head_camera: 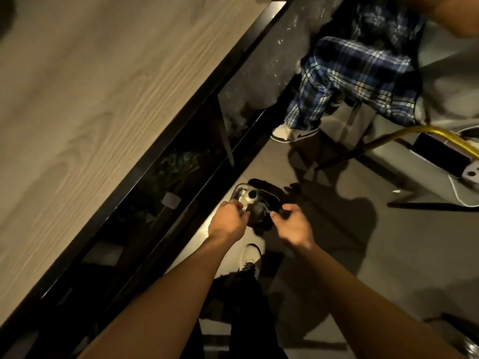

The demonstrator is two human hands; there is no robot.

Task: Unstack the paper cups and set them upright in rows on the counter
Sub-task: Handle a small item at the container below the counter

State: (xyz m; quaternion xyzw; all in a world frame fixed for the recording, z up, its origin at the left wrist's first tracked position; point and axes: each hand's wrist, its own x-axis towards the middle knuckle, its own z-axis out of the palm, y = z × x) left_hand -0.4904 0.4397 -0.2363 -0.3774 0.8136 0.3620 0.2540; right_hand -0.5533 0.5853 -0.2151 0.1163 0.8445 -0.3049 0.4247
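No paper cups show in the head view. Both my arms reach down to a small black bin on the floor. My left hand is at the bin's left rim with its fingers curled; what they hold is hidden. My right hand pinches the bin's dark right rim between thumb and fingers. Inside the bin lies a pale bottle with a green cap. The wooden counter top fills the left of the view, with nothing standing on its visible part.
A black edge borders the counter, with dark shelving under it. A seated person in plaid trousers and a white shoe is at the upper right. A yellow-legged stool stands right. My own shoe is below the bin.
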